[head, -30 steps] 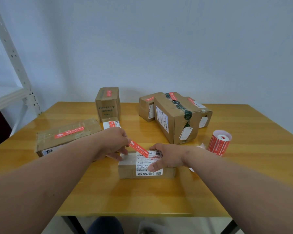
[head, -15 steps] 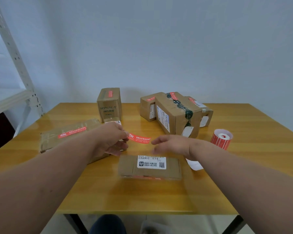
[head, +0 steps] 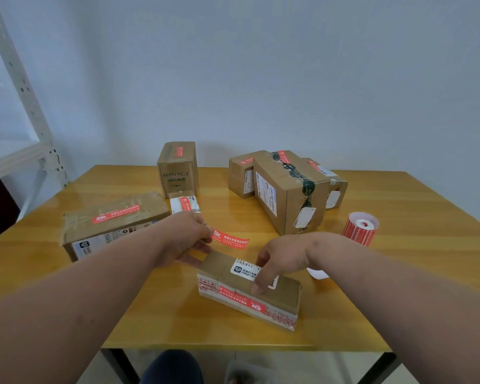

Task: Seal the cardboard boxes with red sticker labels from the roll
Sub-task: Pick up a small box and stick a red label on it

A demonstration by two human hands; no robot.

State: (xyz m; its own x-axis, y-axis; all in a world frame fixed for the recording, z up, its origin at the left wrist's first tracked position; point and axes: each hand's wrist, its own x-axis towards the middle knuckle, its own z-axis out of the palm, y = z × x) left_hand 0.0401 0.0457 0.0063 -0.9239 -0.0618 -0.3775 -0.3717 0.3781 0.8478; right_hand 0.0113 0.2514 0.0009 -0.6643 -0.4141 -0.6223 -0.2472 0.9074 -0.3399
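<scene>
Head view: since half a second ago my right hand [head: 281,257] has tipped the small box [head: 247,289] at six o'clock, baring a side already stickered red; its fingers curl over the top. My left hand [head: 186,238] pinches the loose red sticker [head: 230,240], ready for the unsealed face.
</scene>
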